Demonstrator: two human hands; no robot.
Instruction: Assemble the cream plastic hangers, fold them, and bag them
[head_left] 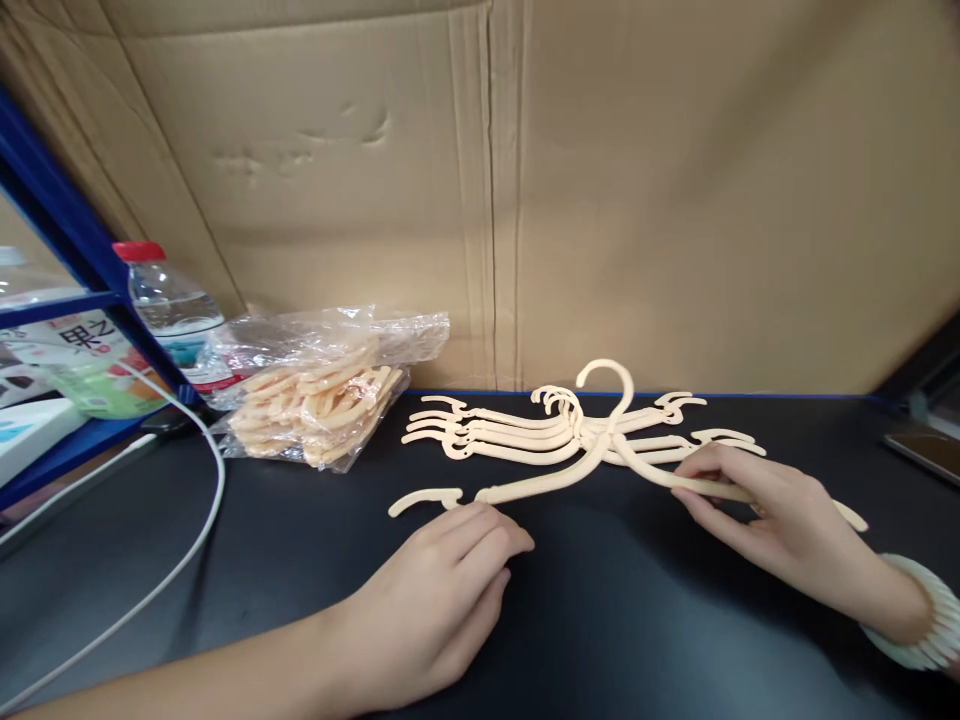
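A cream plastic hanger (570,478) lies across the black table (300,540) in front of me. My right hand (765,510) is closed on the hanger's right arm. A small end piece (424,499) lies separate from the hanger's left arm, with a short gap between them. My left hand (442,600) rests on the table just below that piece, fingers curled together, nothing visible in them. Behind the held hanger lies a flat stack of several more cream hangers (525,430).
A clear plastic bag of cream hangers (315,395) sits at the left. Beside it stand a water bottle (169,305) and a blue shelf (67,300) with cartons. A white cable (187,540) curves over the table. Cardboard (525,180) forms the back wall. A phone (926,445) lies far right.
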